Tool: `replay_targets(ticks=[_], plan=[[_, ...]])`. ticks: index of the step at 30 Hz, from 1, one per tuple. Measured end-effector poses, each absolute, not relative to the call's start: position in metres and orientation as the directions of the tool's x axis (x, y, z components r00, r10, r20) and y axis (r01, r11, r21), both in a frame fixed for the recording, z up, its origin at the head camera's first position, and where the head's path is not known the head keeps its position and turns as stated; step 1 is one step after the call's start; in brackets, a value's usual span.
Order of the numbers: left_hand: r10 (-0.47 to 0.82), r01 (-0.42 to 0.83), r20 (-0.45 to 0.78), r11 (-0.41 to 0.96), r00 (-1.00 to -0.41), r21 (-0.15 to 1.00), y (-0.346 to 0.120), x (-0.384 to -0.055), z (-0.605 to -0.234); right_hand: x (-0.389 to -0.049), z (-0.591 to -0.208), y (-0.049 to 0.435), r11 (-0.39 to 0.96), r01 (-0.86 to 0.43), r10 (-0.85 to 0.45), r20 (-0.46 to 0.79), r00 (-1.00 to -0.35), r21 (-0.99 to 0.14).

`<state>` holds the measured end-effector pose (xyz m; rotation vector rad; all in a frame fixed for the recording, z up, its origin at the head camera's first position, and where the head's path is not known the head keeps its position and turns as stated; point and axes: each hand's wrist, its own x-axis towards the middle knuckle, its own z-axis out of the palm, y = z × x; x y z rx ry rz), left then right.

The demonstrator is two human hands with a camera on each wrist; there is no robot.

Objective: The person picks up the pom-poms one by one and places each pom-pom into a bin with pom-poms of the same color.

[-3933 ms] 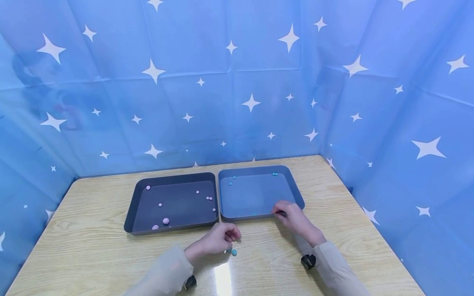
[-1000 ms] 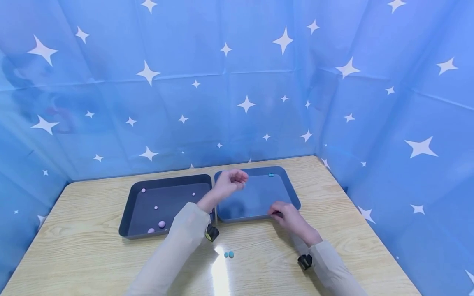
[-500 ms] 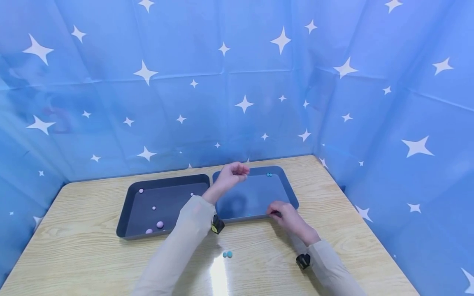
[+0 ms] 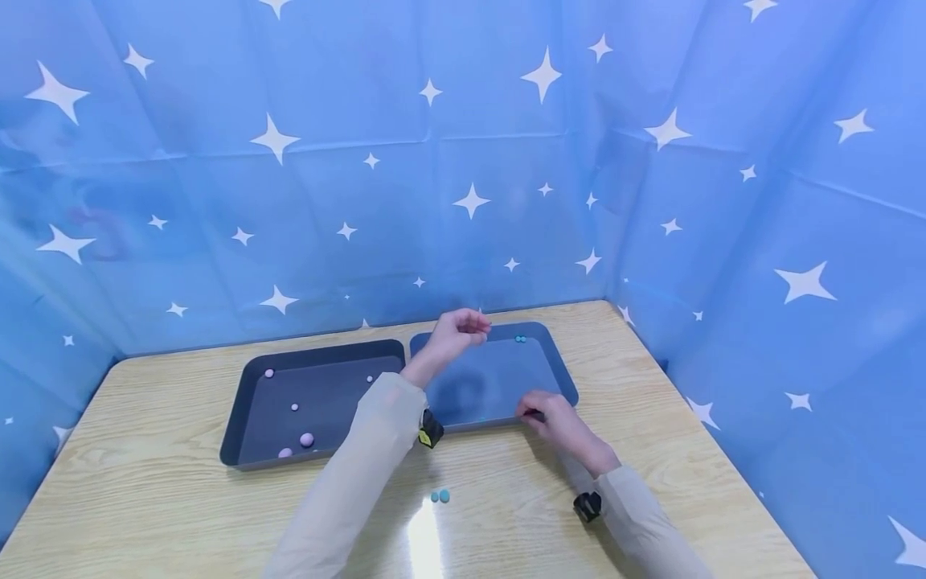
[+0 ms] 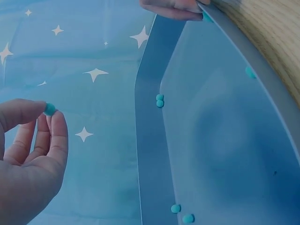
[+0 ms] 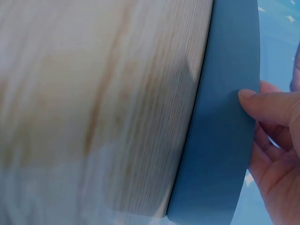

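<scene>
My left hand [image 4: 454,334] is raised over the blue tray [image 4: 506,378]. In the left wrist view, its thumb and a fingertip pinch a small teal ball [image 5: 49,109]. Several more teal balls lie inside that tray, among them a touching pair [image 5: 160,100] along one side. My right hand [image 4: 560,422] grips the near rim of the tray, with the thumb against the outer wall [image 6: 220,108] in the right wrist view. On the table in front of the trays rest two teal balls [image 4: 444,496], one smaller than the other.
Left of the blue tray stands a dark tray [image 4: 333,402] with several pink balls [image 4: 307,440] of different sizes; my left forearm crosses its right corner. The wooden table [image 4: 145,450] ends at a blue curtain [image 4: 347,177] with white stars behind and at the sides.
My left hand has gone from the table by the teal balls up over the blue tray, edging slightly farther back in the last second. The right hand keeps its hold on the rim.
</scene>
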<state>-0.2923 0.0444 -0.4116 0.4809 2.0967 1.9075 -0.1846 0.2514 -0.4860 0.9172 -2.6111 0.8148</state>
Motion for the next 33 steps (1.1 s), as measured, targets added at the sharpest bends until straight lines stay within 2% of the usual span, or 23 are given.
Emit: replay_targets(ticks=[33], plan=[[0.344,-0.004,-0.015,0.034,-0.939,0.999,0.0442,-0.3002,-0.4173,-0.1847,-0.4862,0.2509,0.654,-0.632,-0.487,0.409,-0.772,-0.416]])
